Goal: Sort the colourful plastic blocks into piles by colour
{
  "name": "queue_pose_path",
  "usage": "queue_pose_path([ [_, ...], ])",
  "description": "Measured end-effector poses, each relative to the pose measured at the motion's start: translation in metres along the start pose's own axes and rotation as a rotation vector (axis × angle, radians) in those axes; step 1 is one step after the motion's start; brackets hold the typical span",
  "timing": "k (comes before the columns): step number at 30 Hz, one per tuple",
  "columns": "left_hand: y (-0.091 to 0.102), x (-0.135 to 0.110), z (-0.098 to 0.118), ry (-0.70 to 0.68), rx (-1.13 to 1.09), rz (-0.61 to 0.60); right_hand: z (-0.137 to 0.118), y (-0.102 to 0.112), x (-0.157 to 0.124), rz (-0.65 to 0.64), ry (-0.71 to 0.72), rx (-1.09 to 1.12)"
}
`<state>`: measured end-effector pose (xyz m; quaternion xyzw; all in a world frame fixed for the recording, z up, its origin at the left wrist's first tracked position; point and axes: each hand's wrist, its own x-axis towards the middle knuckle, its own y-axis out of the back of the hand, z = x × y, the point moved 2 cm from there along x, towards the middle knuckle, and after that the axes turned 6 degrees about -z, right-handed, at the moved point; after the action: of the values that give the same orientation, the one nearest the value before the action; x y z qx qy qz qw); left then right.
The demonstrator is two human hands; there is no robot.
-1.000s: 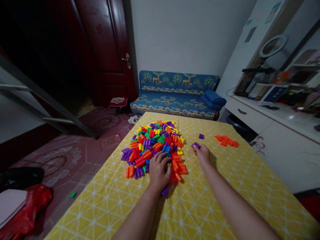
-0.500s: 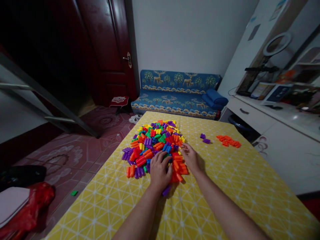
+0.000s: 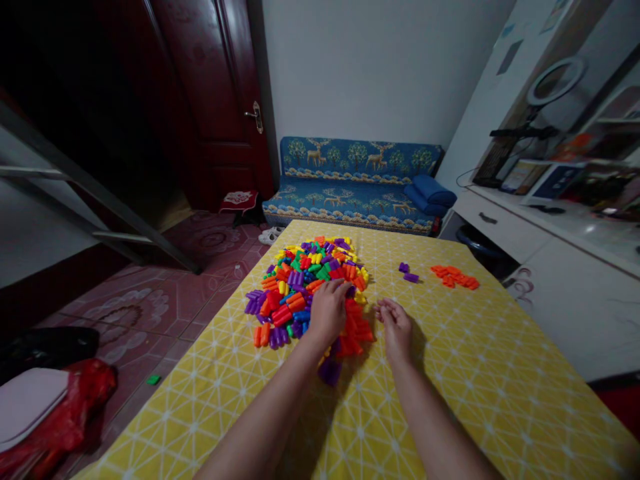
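Observation:
A heap of plastic building blocks [image 3: 295, 280] in purple, orange, red, yellow, green and blue lies on the table. My left hand [image 3: 327, 310] reaches over the heap's right side, its fingers bent down and closed on a purple building block [image 3: 351, 291], partly hidden by the fingertips. Just right of the heap, my right hand [image 3: 399, 328] hovers above the cloth with thumb and fingers drawn together. Whatever lies between them, if anything, is too small to make out. Nearest to me, a purple block [image 3: 330, 371] sits below my left wrist.
Apart from the heap, a few purple blocks [image 3: 410, 277] and a group of orange blocks [image 3: 455, 276] lie on the yellow patterned tablecloth [image 3: 480, 373]. A blue sofa [image 3: 350, 190] stands behind the table, a white cabinet [image 3: 550, 267] to the right. One green block [image 3: 153, 379] is on the floor.
My left hand has moved forward and slightly right over the heap. My right hand has drawn away from the heap, to the right and a little toward me.

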<state>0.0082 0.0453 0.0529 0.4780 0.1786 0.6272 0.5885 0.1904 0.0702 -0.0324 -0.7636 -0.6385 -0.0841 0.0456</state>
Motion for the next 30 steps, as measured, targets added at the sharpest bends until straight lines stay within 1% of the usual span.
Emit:
queue_pose_path([
  [3, -0.010, 0.029, -0.001, -0.004, 0.143, -0.216, -0.001, -0.004, 0.000, -0.032, 0.003, 0.004],
  [5, -0.016, 0.042, -0.003, 0.013, 0.186, -0.286, -0.001, -0.005, 0.001, -0.034, 0.003, 0.003],
  [7, -0.019, 0.048, -0.004, 0.026, 0.189, -0.295, -0.002, -0.004, 0.000, -0.009, 0.003, 0.005],
  [10, -0.020, 0.050, 0.001, 0.040, 0.172, -0.295, -0.007, -0.002, -0.001, 0.031, -0.010, 0.015],
  [12, -0.021, 0.048, 0.007, 0.046, 0.157, -0.300, -0.012, -0.003, -0.001, 0.011, 0.001, 0.010],
  [15, -0.023, 0.047, 0.018, 0.024, 0.073, -0.355, -0.016, -0.006, -0.001, -0.074, 0.063, -0.006],
  [18, -0.029, 0.045, 0.025, 0.019, -0.073, -0.402, -0.011, -0.008, 0.000, -0.099, 0.076, -0.026],
  [20, -0.032, 0.041, 0.024, 0.046, -0.107, -0.388, -0.005, -0.007, 0.003, -0.089, 0.056, -0.024],
  [24, -0.034, 0.030, 0.015, 0.064, -0.026, -0.337, 0.003, 0.001, 0.019, -0.045, 0.004, 0.027],
  [28, -0.031, 0.021, 0.010, 0.056, 0.056, -0.389, 0.006, 0.017, 0.045, 0.063, -0.001, 0.116],
  [30, -0.031, 0.021, 0.013, 0.052, 0.078, -0.389, 0.007, 0.021, 0.052, 0.079, -0.002, 0.143],
])
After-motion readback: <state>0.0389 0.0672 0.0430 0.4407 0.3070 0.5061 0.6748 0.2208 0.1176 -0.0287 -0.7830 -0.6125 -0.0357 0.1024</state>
